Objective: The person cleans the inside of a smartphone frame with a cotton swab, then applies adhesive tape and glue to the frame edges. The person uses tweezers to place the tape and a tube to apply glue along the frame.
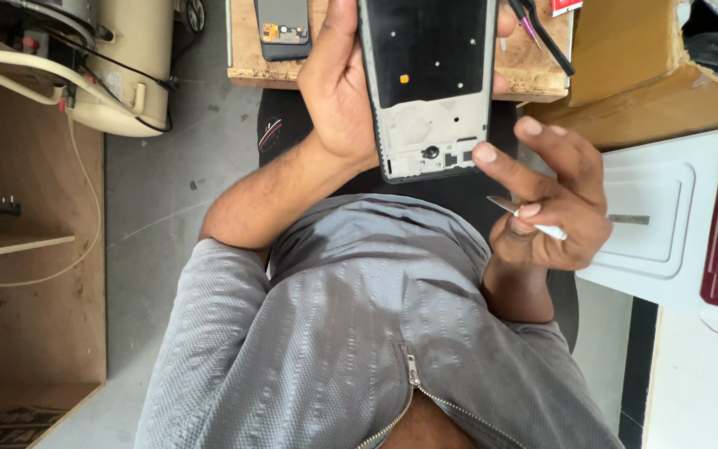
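Phone frame (427, 83): flat rectangular smartphone housing with the back removed, held upright above the lap, in front of the counter edge. Upper part is a matte black plate with small screw holes and one small orange spot; lower part is pale grey metal with cut-outs, a round black opening and dark connector parts. Thin dark rim all round.

Left hand (336, 87): fingers wrapped round the frame's left edge, palm behind it, fingertips showing at the right edge. Firm hold.

Right hand (554, 195): fingers loosely spread, forefinger tip touching the frame's lower right corner; thumb and curled fingers pinch metal tweezers (513, 208), slim and silver with a white grip end.

Counter (533, 71): worn pale wood, chipped edge. On it: a second dark phone (282, 29) lying flat, with an orange patch, and black-handled tools (542, 33) with a pink tip.

Cardboard box (625, 62): brown, to the right, contents hidden.

White plastic lid (650, 220): smooth, moulded, rounded recess.

Grey zip top (351, 333): textured knit.
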